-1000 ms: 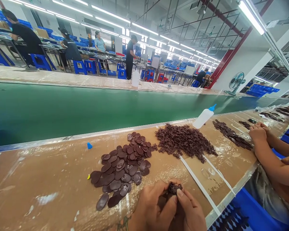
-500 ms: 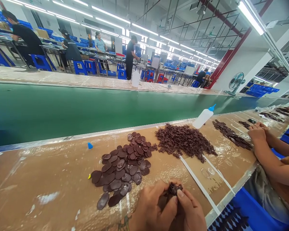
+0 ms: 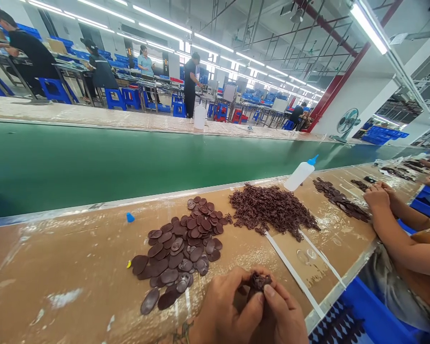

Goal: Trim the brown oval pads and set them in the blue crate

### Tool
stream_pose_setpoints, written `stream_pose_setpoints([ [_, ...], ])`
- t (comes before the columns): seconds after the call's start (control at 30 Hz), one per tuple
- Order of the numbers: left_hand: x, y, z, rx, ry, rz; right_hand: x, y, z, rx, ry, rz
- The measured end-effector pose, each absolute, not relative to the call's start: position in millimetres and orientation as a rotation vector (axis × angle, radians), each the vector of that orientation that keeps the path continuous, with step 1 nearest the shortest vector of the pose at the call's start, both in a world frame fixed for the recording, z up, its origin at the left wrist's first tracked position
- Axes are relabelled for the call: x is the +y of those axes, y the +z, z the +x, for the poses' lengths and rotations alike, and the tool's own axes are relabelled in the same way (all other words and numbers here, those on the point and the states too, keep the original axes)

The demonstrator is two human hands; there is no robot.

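Note:
My left hand (image 3: 225,310) and my right hand (image 3: 283,317) meet at the bottom of the view and pinch one small dark brown piece (image 3: 258,281) between their fingertips. Just beyond them, on the brown worktop (image 3: 57,267), lies a spread of flat brown oval pieces (image 3: 181,248). Further right sits a heap of small tangled brown parts (image 3: 272,212).
A green conveyor belt (image 3: 129,162) runs behind the worktop. A white squeeze bottle with a blue tip (image 3: 301,174) leans by the heap. A co-worker's hands (image 3: 378,196) work at the right beside more brown pieces (image 3: 338,200). A small blue cap (image 3: 130,218) and white strips (image 3: 294,277) lie nearby.
My hands keep hold of the brown piece with hardly any motion. The view has shifted slightly.

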State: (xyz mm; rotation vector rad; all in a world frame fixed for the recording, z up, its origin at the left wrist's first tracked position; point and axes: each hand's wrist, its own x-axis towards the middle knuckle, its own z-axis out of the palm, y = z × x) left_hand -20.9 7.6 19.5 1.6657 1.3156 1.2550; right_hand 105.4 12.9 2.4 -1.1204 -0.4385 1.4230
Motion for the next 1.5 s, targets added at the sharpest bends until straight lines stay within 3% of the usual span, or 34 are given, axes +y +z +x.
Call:
stream_pose_setpoints([
  [0.5,11.4,9.0,-19.1,1.188,1.221,1.492,10.0,24.7,116.9,-0.493,1.330,-1.195],
  [0.77,6.5,2.4,-23.9,1.255,1.191,1.440,-26.8,52.5,294.2,-0.506,0.773,-1.696],
  [0.93,13.2,0.6,-27.5,1.264,1.066,1.589,-36.3,4.1,402.8,-0.314,0.712,-2.013],
  [1.17,20.5,-2.5,-34.0,1.317,0.989,1.762,-12.5,-90.0,438.1,-0.223,0.954,-2.401],
  [1.5,18.8,-4.2,-33.8,1.349,0.882,1.710,0.2,-121.6,443.9,-0.236,1.058,-2.531],
])
